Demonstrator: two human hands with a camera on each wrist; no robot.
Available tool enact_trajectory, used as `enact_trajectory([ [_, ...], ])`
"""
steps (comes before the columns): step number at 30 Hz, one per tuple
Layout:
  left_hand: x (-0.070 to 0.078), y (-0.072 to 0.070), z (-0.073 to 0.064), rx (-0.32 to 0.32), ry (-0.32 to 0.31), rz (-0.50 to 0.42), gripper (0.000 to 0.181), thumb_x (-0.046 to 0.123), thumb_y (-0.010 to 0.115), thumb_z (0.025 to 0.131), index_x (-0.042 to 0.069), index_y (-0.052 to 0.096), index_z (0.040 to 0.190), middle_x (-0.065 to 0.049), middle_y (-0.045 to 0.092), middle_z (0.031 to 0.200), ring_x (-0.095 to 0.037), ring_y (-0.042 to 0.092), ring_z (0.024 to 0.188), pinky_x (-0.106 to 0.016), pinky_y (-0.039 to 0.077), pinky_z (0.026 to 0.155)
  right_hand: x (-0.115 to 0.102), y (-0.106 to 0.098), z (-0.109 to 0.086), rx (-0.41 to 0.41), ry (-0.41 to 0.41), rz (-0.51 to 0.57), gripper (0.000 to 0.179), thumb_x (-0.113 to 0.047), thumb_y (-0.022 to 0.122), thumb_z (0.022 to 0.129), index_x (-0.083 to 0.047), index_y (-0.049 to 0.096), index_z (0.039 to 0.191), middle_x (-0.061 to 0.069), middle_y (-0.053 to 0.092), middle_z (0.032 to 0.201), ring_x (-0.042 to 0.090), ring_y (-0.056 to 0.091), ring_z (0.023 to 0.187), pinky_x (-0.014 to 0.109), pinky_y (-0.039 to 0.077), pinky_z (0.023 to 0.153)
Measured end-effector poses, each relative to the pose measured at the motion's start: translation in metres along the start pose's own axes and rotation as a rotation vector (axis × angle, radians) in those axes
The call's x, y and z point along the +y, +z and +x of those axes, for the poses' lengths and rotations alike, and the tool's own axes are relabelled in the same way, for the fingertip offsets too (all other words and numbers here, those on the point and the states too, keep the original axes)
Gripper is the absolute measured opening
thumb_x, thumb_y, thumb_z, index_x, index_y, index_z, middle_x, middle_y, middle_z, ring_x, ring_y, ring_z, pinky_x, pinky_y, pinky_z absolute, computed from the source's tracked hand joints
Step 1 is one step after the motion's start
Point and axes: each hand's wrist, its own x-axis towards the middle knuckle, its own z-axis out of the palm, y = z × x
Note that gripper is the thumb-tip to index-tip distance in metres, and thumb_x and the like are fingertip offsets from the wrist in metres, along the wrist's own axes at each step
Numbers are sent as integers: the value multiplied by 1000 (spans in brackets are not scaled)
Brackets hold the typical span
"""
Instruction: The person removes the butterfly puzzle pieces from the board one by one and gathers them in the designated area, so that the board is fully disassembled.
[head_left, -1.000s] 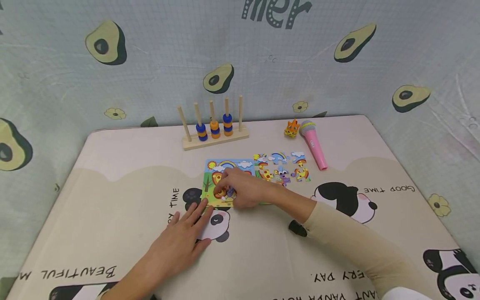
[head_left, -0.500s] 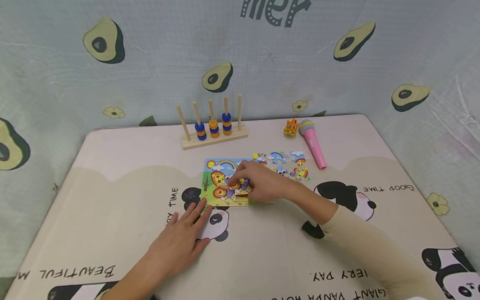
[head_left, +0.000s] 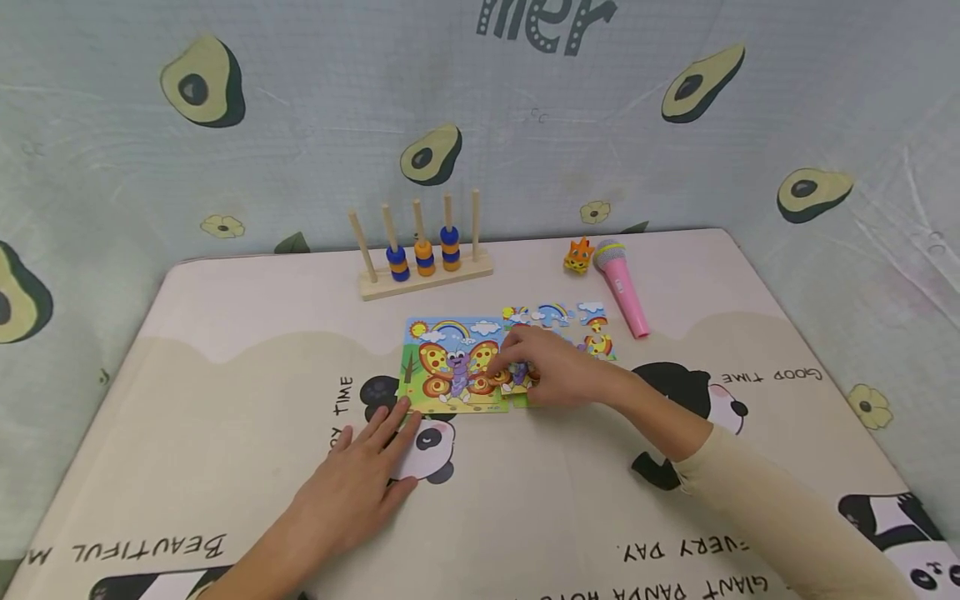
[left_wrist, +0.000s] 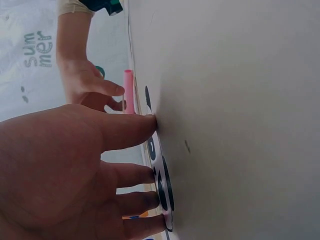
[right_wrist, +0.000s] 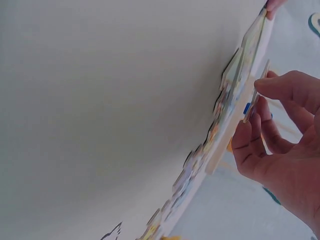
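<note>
A puzzle board [head_left: 418, 392] with a printed butterfly lies mid-table. My right hand [head_left: 555, 367] is raised just right of it and pinches a thin puzzle piece [head_left: 516, 379] with part of a purple butterfly on it. In the right wrist view, the thumb and fingers grip that piece by its edges, seen side-on above the table. Several loose pieces, among them a rainbow piece [head_left: 553, 314] and a wing piece [head_left: 597, 344], lie to the right, partly hidden by this hand. My left hand [head_left: 360, 483] rests on the tablecloth, fingers spread, fingertips at the board's lower left corner.
Behind the board stands a wooden peg rack [head_left: 427, 277] with blue and orange rings. A small orange animal toy [head_left: 579, 255] and a pink toy microphone [head_left: 624, 292] lie at the back right. A panda-print cloth [head_left: 247, 417] covers the table, and a curtain hangs behind.
My right hand has moved right, off the butterfly picture toward the loose pieces, with the puzzle piece in its fingers. The left hand has stayed in place.
</note>
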Motion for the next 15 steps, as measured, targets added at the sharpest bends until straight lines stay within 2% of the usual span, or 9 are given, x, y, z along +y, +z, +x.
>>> enact_trajectory([
  [7, 0, 0, 0, -4, 4, -1, 72, 37, 69, 99, 11, 42, 160, -12, 32, 170, -41, 38, 153, -72, 35, 114, 11, -1, -14, 1, 36, 15, 59, 11, 67, 79, -29, 77, 121, -4, 61, 125, 19, 53, 118, 38, 49, 93],
  [15, 0, 0, -1, 8, 12, 3, 72, 37, 69, 99, 10, 42, 160, -12, 33, 170, -42, 38, 153, -73, 36, 113, 21, -4, -35, 41, 69, 37, 60, 14, 62, 78, -27, 78, 119, -3, 61, 120, 19, 55, 113, 34, 50, 85],
])
